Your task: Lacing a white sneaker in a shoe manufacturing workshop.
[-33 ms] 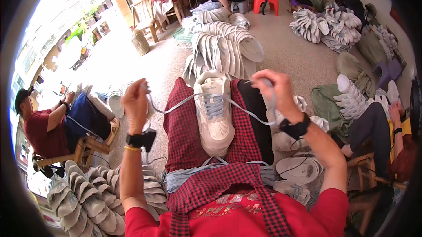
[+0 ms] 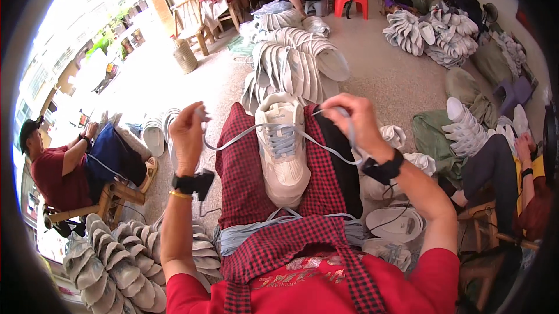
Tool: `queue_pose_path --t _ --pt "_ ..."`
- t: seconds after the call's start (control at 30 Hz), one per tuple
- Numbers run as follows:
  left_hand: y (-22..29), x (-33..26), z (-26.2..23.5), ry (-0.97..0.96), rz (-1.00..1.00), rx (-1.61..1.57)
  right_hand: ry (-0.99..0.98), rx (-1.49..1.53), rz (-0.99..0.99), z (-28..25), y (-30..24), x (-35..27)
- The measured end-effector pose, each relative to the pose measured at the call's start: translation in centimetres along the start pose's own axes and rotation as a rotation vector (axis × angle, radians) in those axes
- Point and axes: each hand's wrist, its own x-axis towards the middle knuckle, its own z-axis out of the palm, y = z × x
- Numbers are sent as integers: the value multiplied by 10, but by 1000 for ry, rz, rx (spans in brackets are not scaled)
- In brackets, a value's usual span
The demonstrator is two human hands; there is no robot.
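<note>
1. Shoe, white with a thick sole, lies along the person's lap on a red checked apron, toe toward the body and heel pointing away.
2. Lace, pale grey-blue, runs through the shoe's eyelets and stretches out to both sides, taut.
3. Left hand is raised beside the shoe, fingers pinched closed on the left end of the lace (a black wrist strap sits below it).
4. Right hand is lifted just right of the heel, fingers curled shut around the other lace end.
5. Bundle of spare laces lies across the lap near the waist.
6. Stacks of white shoes stand on the floor ahead, with more soles heaped at lower left.
7. Another person in red sits on a wooden chair at left.
</note>
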Motion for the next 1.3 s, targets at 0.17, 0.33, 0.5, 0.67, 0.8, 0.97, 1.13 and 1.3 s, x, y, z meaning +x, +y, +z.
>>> queue_pose_path --t 0.17,0.33,0.5,0.67,0.8,0.97,1.13,1.3 --pt "2 -11 65 -309 -170 -237 -150 101 163 39 6 8" --pt "9 -33 65 -429 -314 -199 -160 178 168 39 13 7" --pt "10 -51 52 -505 -372 -148 -127 85 125 40 13 10" --pt "6 -50 58 -219 -218 -112 -104 72 116 43 8 10" --pt "7 -46 71 -178 -50 -78 -132 -60 92 51 5 11" --pt "11 -49 77 -227 -103 12 -200 32 141 56 4 19" --pt "8 -50 75 -216 -90 -6 -252 120 199 51 5 21" --pt "9 -49 75 -257 -100 61 -256 100 169 51 8 19"
